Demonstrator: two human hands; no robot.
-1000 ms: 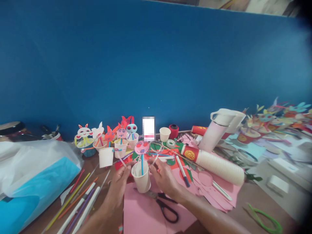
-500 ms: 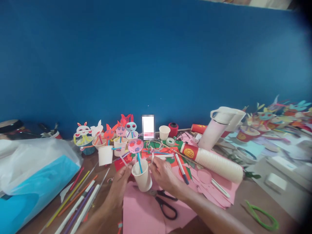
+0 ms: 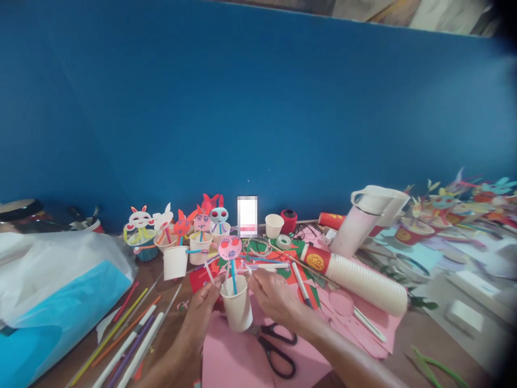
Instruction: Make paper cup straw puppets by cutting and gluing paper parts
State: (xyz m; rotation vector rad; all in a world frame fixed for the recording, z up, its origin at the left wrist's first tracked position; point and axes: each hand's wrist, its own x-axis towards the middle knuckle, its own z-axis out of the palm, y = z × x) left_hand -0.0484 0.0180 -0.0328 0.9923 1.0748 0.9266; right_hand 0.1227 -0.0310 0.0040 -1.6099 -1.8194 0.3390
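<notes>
A white paper cup [image 3: 238, 311] stands between my hands on pink paper [image 3: 238, 358]. From it rises a blue stem [image 3: 233, 277] topped by a round pink paper face [image 3: 230, 248] with red eyes. My left hand [image 3: 202, 304] is closed at the cup's left rim, pinching a thin pale pink strip [image 3: 209, 272] that sticks up from the fingers. On the other side, my right hand [image 3: 274, 296] is closed on a similar pale strip [image 3: 247, 268] near the right rim. Black-handled scissors [image 3: 278, 355] lie below the right hand, their blades partly hidden by the cup.
Several paper-cup figures [image 3: 201, 237] stand behind on the left. A plastic bag [image 3: 72, 291] and sticks [image 3: 121, 350] lie left. A stack of paper cups [image 3: 363, 283], a leaning white jug [image 3: 353, 221] and a marker [image 3: 301, 280] are at right. Tape [image 3: 283, 241] lies behind.
The whole view has shifted slightly down with the head. Both hands stay at the cup's sides; the pink face now stands a little more upright above the cup.
</notes>
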